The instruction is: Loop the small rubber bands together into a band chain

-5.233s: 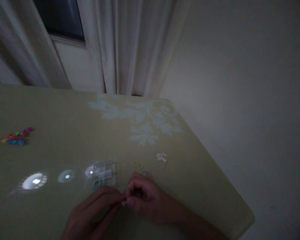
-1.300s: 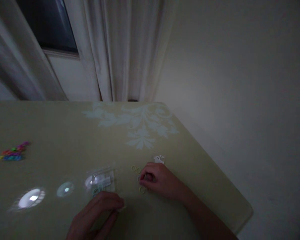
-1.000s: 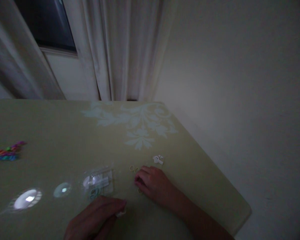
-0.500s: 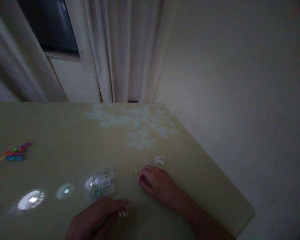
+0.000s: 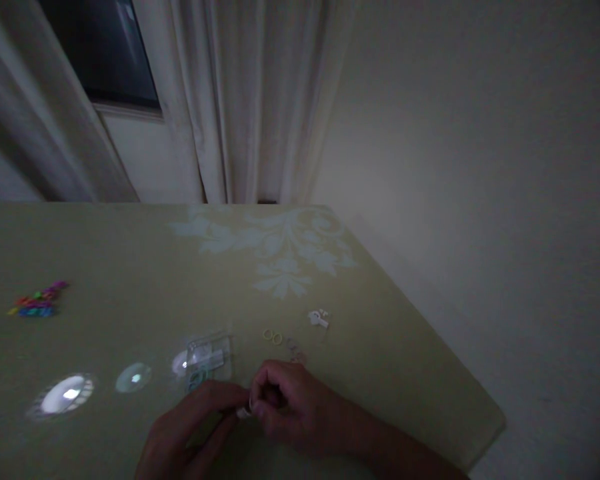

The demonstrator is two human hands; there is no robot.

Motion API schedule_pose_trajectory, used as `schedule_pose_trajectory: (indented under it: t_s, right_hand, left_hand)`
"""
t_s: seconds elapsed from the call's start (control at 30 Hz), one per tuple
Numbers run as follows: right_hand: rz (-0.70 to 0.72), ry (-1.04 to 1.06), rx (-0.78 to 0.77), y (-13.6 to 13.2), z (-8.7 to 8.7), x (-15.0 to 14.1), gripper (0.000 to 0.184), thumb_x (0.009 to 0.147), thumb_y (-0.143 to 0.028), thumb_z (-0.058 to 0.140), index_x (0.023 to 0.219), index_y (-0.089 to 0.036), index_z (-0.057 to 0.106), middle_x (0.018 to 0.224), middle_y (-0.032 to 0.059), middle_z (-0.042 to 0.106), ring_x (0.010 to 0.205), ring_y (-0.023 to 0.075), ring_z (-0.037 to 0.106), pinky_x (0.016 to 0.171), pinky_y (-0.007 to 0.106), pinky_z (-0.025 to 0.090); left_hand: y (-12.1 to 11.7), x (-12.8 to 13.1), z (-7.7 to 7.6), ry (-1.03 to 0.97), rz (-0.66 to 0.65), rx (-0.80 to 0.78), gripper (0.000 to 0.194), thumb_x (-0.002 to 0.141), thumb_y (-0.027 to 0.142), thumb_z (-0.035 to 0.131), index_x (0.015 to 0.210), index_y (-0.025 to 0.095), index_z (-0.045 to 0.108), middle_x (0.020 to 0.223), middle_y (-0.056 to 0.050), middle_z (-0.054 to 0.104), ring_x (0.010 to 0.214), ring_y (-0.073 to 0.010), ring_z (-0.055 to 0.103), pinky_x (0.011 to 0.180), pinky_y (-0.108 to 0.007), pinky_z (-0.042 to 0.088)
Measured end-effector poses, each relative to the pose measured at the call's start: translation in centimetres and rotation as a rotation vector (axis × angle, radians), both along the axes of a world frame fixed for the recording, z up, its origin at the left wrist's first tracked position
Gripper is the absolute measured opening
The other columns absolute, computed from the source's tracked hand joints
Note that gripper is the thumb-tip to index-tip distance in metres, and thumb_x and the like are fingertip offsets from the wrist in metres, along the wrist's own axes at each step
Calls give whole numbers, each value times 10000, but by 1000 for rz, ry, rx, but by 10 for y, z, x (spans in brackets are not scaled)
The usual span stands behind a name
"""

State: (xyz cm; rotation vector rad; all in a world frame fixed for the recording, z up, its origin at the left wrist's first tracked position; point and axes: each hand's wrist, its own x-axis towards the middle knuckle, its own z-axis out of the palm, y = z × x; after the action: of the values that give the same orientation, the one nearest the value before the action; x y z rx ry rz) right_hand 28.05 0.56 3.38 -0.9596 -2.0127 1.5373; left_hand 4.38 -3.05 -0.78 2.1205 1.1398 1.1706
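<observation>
Near the front of the table, my left hand (image 5: 193, 427) pinches a small bunch of pale rings (image 5: 244, 413) between thumb and fingertips. My right hand (image 5: 293, 408) meets it there, its thumb and index finger closed on what looks like a thin small ring, mostly covered by the fingers. Just beyond my right hand lie two yellowish rings (image 5: 273, 337), a greyish-purple ring (image 5: 291, 343) and pinkish rings (image 5: 299, 358). Beyond my left fingers is a clear plastic box (image 5: 225, 350) with green rings (image 5: 197, 380) at its near side, partly hidden by my hand.
A small white piece (image 5: 319, 319) lies farther back on the right. Several small colourful pieces (image 5: 39, 301) form a pile at the far left. The pale green table (image 5: 405, 360) has a slanting right edge beside the wall. Curtains hang behind it. Light reflections shine on the tabletop.
My right hand has moved left and nearer, from the loose rings to my left fingertips. Purple and pinkish rings it covered now show. My left hand has stayed almost in place.
</observation>
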Motion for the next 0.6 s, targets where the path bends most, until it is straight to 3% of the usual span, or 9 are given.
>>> schedule_pose_trajectory:
  t_s: [0.37, 0.6]
  right_hand:
    - [-56, 106, -189, -4, -7, -5, 207, 962, -373, 680, 986, -171, 640, 732, -44, 493, 646, 98, 400, 557, 213, 319]
    - [-267, 158, -126, 4, -8, -2, 287, 972, -447, 707, 954, -161, 701, 714, -45, 473, 646, 100, 401, 570, 230, 306]
  left_hand:
    - [-3, 2, 5, 4, -27, 48, 148, 998, 235, 639, 1134, 285, 670, 964, 27, 798, 837, -94, 787, 772, -107, 597]
    - [12, -28, -8, 178, 208, 137, 139, 1013, 335, 631, 1119, 278, 701, 1033, -7, 794, 878, -141, 794, 776, -162, 619]
